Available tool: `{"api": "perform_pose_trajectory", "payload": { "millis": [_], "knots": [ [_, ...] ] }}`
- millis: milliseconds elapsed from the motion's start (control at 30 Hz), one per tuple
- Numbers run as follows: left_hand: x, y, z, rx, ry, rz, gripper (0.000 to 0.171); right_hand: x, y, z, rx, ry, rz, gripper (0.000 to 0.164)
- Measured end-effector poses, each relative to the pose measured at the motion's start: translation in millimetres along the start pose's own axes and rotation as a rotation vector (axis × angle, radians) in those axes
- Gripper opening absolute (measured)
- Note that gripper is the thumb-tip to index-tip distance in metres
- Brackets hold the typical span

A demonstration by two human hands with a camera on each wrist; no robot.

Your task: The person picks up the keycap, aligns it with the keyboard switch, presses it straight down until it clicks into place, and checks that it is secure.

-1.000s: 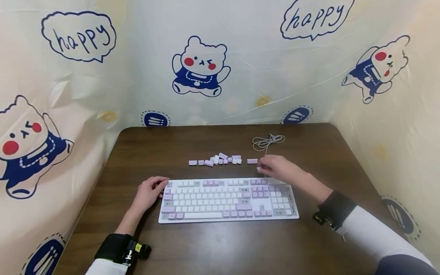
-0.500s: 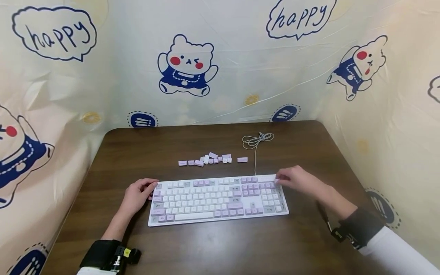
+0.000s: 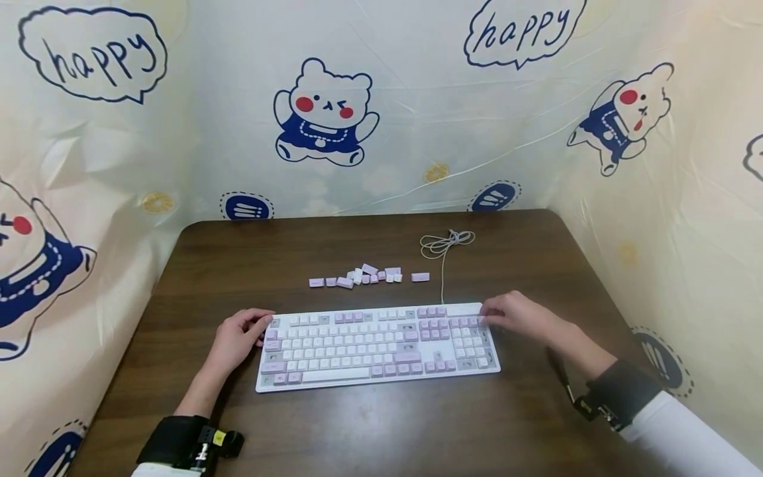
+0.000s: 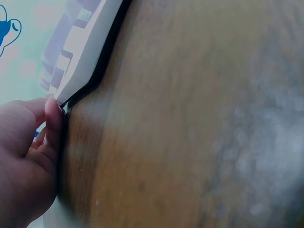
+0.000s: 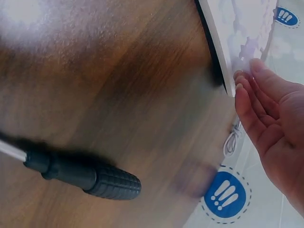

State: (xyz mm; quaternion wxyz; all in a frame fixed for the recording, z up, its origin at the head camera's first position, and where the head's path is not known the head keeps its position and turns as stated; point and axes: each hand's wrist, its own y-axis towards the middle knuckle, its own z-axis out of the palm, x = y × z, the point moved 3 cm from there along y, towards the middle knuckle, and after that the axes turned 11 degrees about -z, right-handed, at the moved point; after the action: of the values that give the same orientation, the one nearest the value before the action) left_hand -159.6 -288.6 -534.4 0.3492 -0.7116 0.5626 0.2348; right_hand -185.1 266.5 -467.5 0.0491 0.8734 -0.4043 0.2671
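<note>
Keyboard (image 3: 375, 344) touched at both ends, table (image 3: 381, 430) centre.
Left hand (image 3: 235, 338) at 9 o'clock, loosely curled, nothing gripped; right hand (image 3: 518, 317) at 2 o'clock, fingers relaxed, fingertips (image 5: 244, 78) on corner.

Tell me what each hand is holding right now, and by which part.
Neither hand grips anything. The left hand touches the keyboard at its far left corner; the right hand has fingertips on its far right corner.

The left hand (image 4: 23, 156) rests with a curled fingertip touching the corner of the white plastic keyboard (image 4: 80, 52), which lies on the blurred dark brown wooden table (image 4: 190, 123).
</note>
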Motion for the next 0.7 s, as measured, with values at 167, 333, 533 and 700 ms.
{"api": "perform_pose_trajectory", "payload": {
  "millis": [167,333,533,700],
  "knots": [
    [0.2,0.4,-0.7,0.009,0.019,-0.017,0.035,3.9,0.8,-0.8,0.029,-0.058,-0.025,0.017],
    [-3.4,-0.4,-3.5,0.037,0.038,-0.010,0.035,7.0,4.5,0.4,0.046,-0.098,-0.040,0.018],
    [-10.7,-3.7,-6.0,0.102,0.052,-0.010,0.034,9.1,8.1,1.6,0.065,-0.111,-0.049,0.014],
    [-14.6,-3.6,-6.6,0.115,0.044,-0.013,0.032,8.1,7.9,0.6,0.050,-0.112,-0.078,0.010]
  ]
}}
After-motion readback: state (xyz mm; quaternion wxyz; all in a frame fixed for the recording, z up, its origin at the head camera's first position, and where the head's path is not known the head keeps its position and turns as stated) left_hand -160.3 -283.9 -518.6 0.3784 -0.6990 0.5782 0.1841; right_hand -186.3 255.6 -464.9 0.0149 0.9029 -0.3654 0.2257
